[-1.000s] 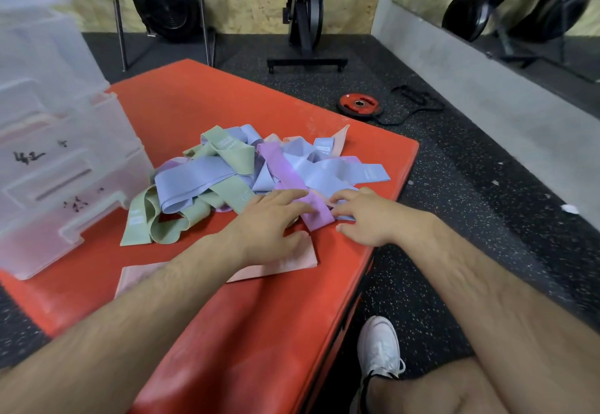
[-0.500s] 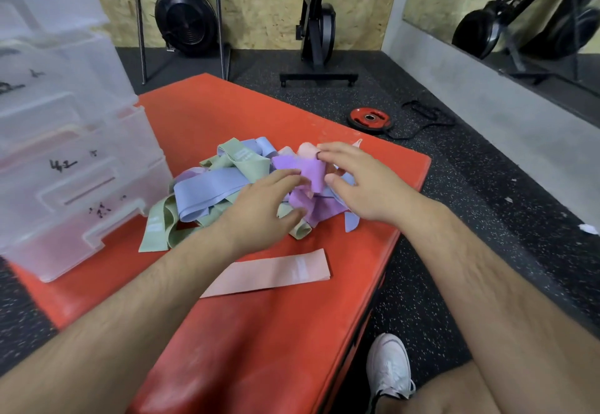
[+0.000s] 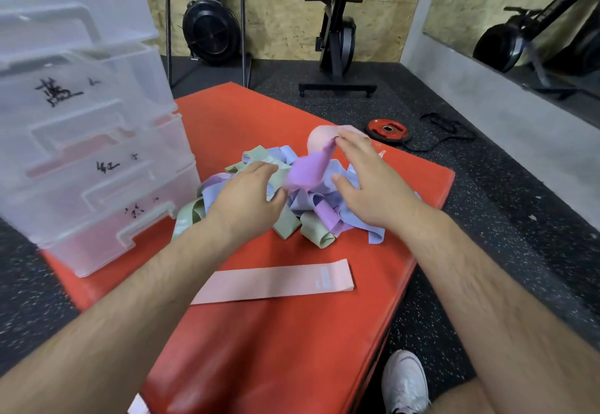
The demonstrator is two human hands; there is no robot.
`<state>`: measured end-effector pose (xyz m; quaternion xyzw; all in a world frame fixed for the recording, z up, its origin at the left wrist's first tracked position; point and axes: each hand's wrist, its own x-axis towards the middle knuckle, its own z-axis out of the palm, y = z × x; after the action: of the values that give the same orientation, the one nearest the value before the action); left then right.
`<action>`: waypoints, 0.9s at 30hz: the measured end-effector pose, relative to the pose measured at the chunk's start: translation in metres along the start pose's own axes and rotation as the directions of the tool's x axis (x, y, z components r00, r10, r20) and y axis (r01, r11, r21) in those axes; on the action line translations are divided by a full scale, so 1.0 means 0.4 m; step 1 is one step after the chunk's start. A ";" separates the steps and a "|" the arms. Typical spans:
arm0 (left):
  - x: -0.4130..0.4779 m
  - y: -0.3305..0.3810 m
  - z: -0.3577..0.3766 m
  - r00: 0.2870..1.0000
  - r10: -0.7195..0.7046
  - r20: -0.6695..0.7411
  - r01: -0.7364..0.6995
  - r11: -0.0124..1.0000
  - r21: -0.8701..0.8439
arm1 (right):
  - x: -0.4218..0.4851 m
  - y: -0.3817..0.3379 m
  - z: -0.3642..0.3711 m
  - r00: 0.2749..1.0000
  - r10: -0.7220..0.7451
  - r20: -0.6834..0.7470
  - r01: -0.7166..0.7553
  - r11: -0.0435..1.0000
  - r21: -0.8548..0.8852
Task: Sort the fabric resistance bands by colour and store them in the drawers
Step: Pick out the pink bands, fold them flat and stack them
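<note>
Above the tangled heap near the far right corner of the mat, the left hand (image 3: 250,193) has its fingers curled and its thumb pinched on the lower end of a purple fabric loop band (image 3: 308,170), which is raised clear of the heap and blurred. The right hand (image 3: 367,183) is spread at the upper end of the same band with fingers nearly straight; its underside is hidden, so a grip cannot be confirmed. A crumpled pale pink fabric band (image 3: 319,137) shows just beyond its fingertips. Beneath both hands lies the heap of sage green, lilac-blue and purple fabric bands (image 3: 308,219), interlooped and close to the right edge of the red padded mat (image 3: 259,365). Hazard: if the raised band is looped through others, a lift is likely to drag them over that edge onto the speckled black rubber floor (image 3: 487,219). Hazard: lilac-blue and purple are close in shade, so a missort is possible. A flat pale pink fabric band (image 3: 272,280) lies alone between the forearms, nearer the front edge; a forearm sweep could displace it. The clear plastic drawer unit (image 3: 97,170) stands at the left edge with all drawers apparently pushed in, so one hand must release before storing.
</note>
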<state>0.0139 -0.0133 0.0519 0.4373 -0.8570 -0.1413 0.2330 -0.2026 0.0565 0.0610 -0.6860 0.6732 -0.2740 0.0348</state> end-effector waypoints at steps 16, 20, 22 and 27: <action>0.007 0.042 -0.024 0.984 -0.101 0.147 0.177 0.645 -0.743 | -0.008 -0.117 0.023 0.983 -0.184 -0.022 0.185 0.964 0.191; 0.009 0.046 -0.037 0.970 -0.157 0.188 0.241 0.464 -0.852 | -0.003 -0.134 0.044 0.973 -0.228 -0.030 0.229 0.945 0.232; 0.006 0.047 -0.042 0.967 -0.153 0.204 0.251 0.421 -0.872 | -0.004 -0.135 0.055 0.976 -0.215 -0.032 0.217 0.949 0.227; 0.004 0.047 -0.034 0.961 -0.260 0.094 0.223 0.525 -0.822 | -0.005 -0.154 0.078 0.972 -0.233 -0.002 0.226 0.939 0.258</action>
<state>0.0073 -0.0045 0.0721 0.3941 -0.6170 -0.5475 0.4054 -0.1336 0.0539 0.0593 -0.7534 0.5468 -0.3510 0.1007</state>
